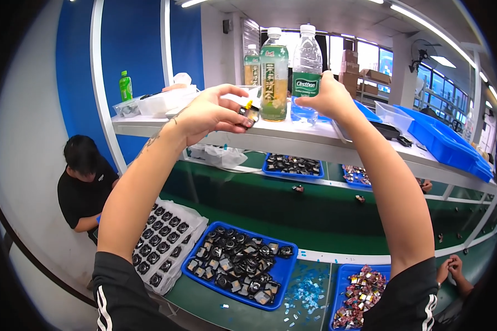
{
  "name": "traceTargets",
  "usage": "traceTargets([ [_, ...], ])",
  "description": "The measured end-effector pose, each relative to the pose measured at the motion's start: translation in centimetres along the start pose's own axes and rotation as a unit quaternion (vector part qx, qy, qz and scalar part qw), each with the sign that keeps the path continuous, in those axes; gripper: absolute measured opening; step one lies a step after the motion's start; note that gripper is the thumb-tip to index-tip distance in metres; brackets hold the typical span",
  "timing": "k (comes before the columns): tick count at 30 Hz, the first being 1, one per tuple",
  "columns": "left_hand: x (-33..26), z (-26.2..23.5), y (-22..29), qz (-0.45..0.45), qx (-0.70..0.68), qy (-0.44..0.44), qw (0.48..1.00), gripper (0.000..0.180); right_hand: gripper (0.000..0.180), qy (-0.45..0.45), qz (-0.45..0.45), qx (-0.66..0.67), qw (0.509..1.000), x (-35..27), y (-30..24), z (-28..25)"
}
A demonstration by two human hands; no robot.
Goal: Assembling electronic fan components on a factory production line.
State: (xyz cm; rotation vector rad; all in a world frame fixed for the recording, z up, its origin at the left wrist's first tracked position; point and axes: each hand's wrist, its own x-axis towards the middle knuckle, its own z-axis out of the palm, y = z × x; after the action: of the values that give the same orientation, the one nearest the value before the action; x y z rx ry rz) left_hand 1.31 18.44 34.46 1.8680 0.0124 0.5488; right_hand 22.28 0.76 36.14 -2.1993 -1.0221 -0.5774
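Both my arms reach up to the white shelf [337,135]. My left hand [210,113] pinches a small black electronic module [249,115] with a yellow bit on top. My right hand [335,99] is wrapped round a clear plastic water bottle [306,55] with a green label and white cap; its fingers behind the bottle are partly hidden. Between my hands a tea bottle [274,83] with a green label and pale amber liquid stands upright, and a similar bottle [252,63] is behind it.
Below are a blue tray of black modules [292,259], a white tray of round black parts [168,243] and a blue tray of small wired parts [337,292]. Blue scraps [306,292] lie between. A person [83,182] works at left; another person's hands [453,270] show at right.
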Motion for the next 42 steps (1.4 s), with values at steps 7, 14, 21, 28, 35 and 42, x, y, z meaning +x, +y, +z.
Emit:
traceTargets([
  [7, 2.0, 0.8, -1.6, -0.069, 0.010, -0.085, 0.994, 0.082, 0.079, 0.051, -0.035, -0.029, 0.998, 0.8, -1.9, 2.9],
  [14, 2.5, 2.4, -2.9, -0.069, -0.003, -0.060, 0.996, 0.085, 0.048, 0.025, 0.038, -0.004, 0.999, 3.4, -1.8, 6.4],
  [21, 2.9, 3.5, -2.9, -0.023, -0.041, -0.019, 0.999, 0.063, 0.019, 0.100, 0.006, -0.147, 0.984, 4.4, 0.3, 1.2],
  [28, 8.6, 9.9, -1.5, 0.071, -0.061, 0.049, 0.994, 0.047, 0.038, 0.024, -0.054, -0.184, 0.981, -4.0, 4.1, -5.3],
  [35, 18.4, 14.2, -1.9, 0.024, 0.183, 0.101, 0.978, 0.042, 0.027, 0.055, -0.102, -0.075, 0.990, -20.5, 4.5, -10.0],
  [42, 24.2, 15.7, -4.0, 0.037, 0.374, -0.047, 0.926, 0.053, 0.042, -0.072, 0.008, -0.084, 0.994, -35.8, 6.9, -13.4],
])
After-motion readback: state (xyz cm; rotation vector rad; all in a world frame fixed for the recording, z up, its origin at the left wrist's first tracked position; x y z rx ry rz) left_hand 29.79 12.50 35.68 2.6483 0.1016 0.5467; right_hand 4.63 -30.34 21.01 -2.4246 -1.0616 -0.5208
